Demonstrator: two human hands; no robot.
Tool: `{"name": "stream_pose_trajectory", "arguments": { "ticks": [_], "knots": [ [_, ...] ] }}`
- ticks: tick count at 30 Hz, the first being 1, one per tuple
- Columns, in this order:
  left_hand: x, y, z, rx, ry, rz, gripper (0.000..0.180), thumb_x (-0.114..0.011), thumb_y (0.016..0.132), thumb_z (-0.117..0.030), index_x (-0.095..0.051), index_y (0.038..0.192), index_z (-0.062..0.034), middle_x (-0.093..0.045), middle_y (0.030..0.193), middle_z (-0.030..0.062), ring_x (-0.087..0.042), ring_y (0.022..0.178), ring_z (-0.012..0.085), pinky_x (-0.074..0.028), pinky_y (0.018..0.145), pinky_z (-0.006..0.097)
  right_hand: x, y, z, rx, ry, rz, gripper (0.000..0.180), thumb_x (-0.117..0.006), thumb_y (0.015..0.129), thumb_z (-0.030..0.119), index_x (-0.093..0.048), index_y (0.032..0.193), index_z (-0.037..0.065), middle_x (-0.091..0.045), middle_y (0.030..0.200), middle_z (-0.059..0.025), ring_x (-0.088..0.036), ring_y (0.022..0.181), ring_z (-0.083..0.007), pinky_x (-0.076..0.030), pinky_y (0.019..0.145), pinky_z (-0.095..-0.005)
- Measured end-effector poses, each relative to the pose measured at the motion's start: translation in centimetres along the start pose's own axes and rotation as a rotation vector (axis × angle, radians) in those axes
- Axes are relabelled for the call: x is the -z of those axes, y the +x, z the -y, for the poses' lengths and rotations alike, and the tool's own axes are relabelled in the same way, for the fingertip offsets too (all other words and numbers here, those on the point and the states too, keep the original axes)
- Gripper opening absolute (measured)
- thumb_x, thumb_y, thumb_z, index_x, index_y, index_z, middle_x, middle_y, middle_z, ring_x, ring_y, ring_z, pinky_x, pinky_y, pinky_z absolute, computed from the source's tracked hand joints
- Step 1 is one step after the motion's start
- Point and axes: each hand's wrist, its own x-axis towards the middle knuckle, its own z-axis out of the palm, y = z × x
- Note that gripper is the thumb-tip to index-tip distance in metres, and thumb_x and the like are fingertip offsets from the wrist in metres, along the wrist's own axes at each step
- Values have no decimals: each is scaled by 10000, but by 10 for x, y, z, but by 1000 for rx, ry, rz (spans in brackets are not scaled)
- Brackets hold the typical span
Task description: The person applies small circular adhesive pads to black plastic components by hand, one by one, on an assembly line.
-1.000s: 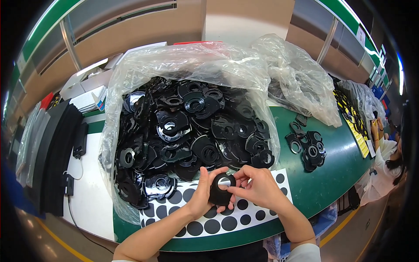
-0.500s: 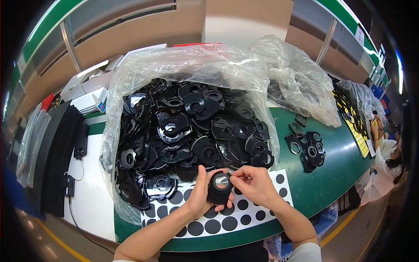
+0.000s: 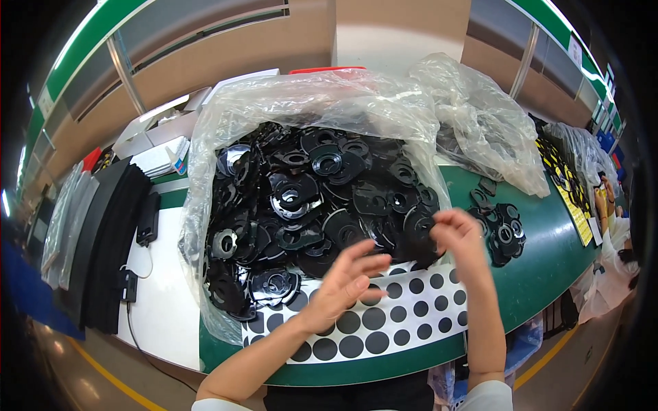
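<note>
The left hand [image 3: 346,281] hovers open and empty, fingers spread, over the dotted sheet [image 3: 370,322]; the right hand [image 3: 460,236] pinches a black part [image 3: 419,248] at the sheet's far edge. The sheet lies on a green bench [image 3: 548,260], and just behind it a clear bag [image 3: 308,109] holds a heap of black discs [image 3: 308,198].

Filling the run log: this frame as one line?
left hand: open, empty, over dot sheet | right hand: pinching black part at bag edge | side pile: untouched
</note>
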Motion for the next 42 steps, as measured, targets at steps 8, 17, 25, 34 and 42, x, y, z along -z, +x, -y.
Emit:
{"name": "stream_pose_trajectory", "arguments": {
  "ticks": [8, 17, 25, 34, 42],
  "knots": [
    [23, -12, -76, -327, 1841, -552, 340, -730, 667, -77, -611, 980, -19, -569, 1042, 92, -518, 1002, 267, -408, 840, 367, 106, 16, -9, 324, -1110, -766, 188, -615, 811, 73, -645, 991, 24, -610, 864, -82, -574, 774, -192, -468, 723, -327],
    [47, -14, -57, -273, 1966, -577, 182, -637, 695, -9, -548, 853, -16, -559, 902, 98, -532, 906, 274, -411, 799, 374, -47, -42, 3, 263, -767, 672, 186, -723, 725, 87, -642, 883, 29, -608, 783, -84, -606, 718, -222, -487, 658, -314],
    [26, -2, -66, -624, 1346, -749, 155, -608, 765, 3, -466, 705, -12, -606, 934, 163, -580, 868, 279, -437, 780, 355, -58, -62, 2, 253, -994, 815, 332, -752, 703, 163, -581, 944, 12, -563, 929, -103, -536, 927, -291, -453, 780, -378],
    [1, -3, -3, 37, -574, -181, 458, -362, 941, -482, -545, 989, -65, -509, 1246, 229, -477, 1179, 387, -441, 924, 545, -59, -52, 1, 191, -940, 983, 296, -758, 687, 126, -579, 884, -3, -534, 967, -132, -501, 970, -306, -439, 842, -384],
    [9, 0, 33, 224, -677, -249, 527, -146, 972, -531, -464, 1051, -119, -528, 1156, 213, -583, 923, 311, -454, 598, 325, -57, -65, 6, 164, -943, 862, 354, -738, 706, 142, -563, 968, -19, -565, 942, -152, -535, 929, -313, -452, 803, -389]
  ]
}}
